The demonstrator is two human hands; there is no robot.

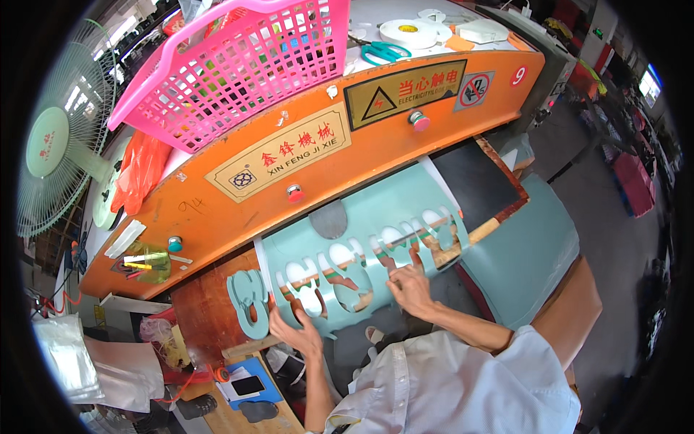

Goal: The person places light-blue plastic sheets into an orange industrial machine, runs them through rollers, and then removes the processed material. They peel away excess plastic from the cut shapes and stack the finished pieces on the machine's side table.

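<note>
A pale green sheet [387, 189] lies on the machine's bed, with a row of sole-shaped holes along its near part. White and brown show through the holes. My left hand [298, 335] is at the sheet's near left corner, thumb and fingers about its edge. Farther right, my right hand [413, 293] has bent fingers on the near edge beside the holes, one finger reaching forward. Some fingertips are hard to make out. Left of the sheet sits a small stack of green sole-shaped pieces [249, 307]. A dark rounded pad [330, 220] shows at the sheet's far edge.
An orange machine beam [173, 224] with push buttons spans the far side, carrying a pink basket [238, 79] and teal scissors [385, 53]. More green sheeting [524, 253] hangs at right. A fan [54, 141] stands far left; a phone [248, 385] lies lower left.
</note>
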